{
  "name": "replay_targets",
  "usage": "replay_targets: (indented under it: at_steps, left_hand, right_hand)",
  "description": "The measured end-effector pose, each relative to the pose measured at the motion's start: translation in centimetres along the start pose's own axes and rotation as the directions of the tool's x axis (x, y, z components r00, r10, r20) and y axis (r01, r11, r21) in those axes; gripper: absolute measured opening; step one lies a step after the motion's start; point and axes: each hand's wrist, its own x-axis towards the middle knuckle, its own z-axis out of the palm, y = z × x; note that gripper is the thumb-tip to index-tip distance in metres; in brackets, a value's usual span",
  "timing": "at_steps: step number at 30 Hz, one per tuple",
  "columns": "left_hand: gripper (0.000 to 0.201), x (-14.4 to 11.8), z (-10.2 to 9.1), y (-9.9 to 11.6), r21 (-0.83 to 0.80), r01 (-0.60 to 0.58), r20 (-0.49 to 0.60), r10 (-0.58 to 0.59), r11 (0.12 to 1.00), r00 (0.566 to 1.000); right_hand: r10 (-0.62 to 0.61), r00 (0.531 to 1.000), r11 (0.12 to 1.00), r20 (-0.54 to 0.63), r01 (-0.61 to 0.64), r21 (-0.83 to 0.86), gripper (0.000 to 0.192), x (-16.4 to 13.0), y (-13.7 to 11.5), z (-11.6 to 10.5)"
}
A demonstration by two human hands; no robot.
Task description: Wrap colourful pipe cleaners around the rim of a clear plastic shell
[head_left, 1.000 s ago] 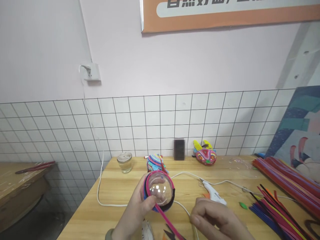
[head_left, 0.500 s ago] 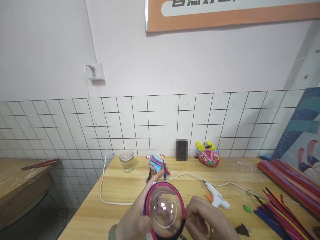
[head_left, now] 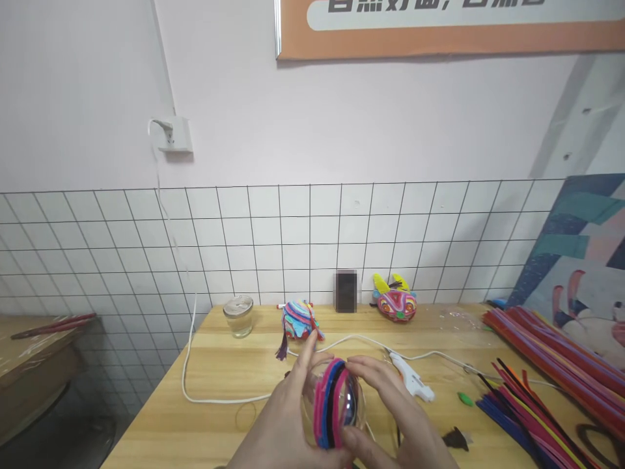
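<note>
You face a pale pink painted wall (head_left: 342,117) with a white square-tiled lower band (head_left: 293,241). An orange banner (head_left: 439,32) hangs above, a white wall socket (head_left: 172,135) at left. Below you is a light wooden table (head_left: 219,391); a second wooden surface (head_left: 34,345), perhaps another table, stands left.

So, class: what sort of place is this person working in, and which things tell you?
Probably a craft workroom: a wooden table holds heaps of coloured pipe cleaners, a white glue gun on its cord, and finished pipe-cleaner figures by the tiled wall.
</note>
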Motion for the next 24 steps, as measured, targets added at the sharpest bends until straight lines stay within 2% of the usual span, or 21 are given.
replay_targets:
  at_steps: [3, 6, 11, 17, 20, 24]
  left_hand:
    - [0.116, 0.0, 0.3, -0.3, 0.015, 0.002, -0.024, -0.001, 1.000, 1.000]
    - [0.118, 0.1, 0.5, -0.5, 0.045, -0.016, -0.031, 0.017, 0.999, 0.999]
    - [0.115, 0.4, 1.0, -0.8, 0.104, -0.033, -0.121, 0.046, 0.994, 0.992]
    - [0.108, 0.4, 1.8, -1.0, 0.122, -0.059, -0.250, 0.088, 0.991, 0.964]
    - [0.108, 0.5, 2.2, -1.4, 0.157, -0.067, -0.258, 0.106, 0.985, 0.960]
    - [0.103, 0.7, 2.6, -3.1, 0.269, -0.149, -0.233, 0.215, 0.951, 0.948]
  right_hand:
    - [0.034, 0.999, 0.999, 0.019, -0.034, -0.017, 0.047, -0.1, 0.3, 0.3]
    - [0.012, 0.996, 1.000, -0.084, -0.012, 0.003, 0.045, -0.1, 0.2, 0.6]
    - [-0.033, 0.993, 0.999, -0.114, 0.036, 0.022, 0.050, 0.0, 0.2, 1.1]
    - [0.087, 0.995, 0.996, -0.054, -0.086, 0.031, 0.046, 0.0, 0.3, 0.7]
    - [0.114, 0.991, 0.993, -0.076, -0.116, -0.026, 0.047, 0.0, 0.0, 0.7]
    - [0.009, 0.994, 0.984, -0.105, -0.027, -0.178, 0.025, 0.3, -0.2, 0.7]
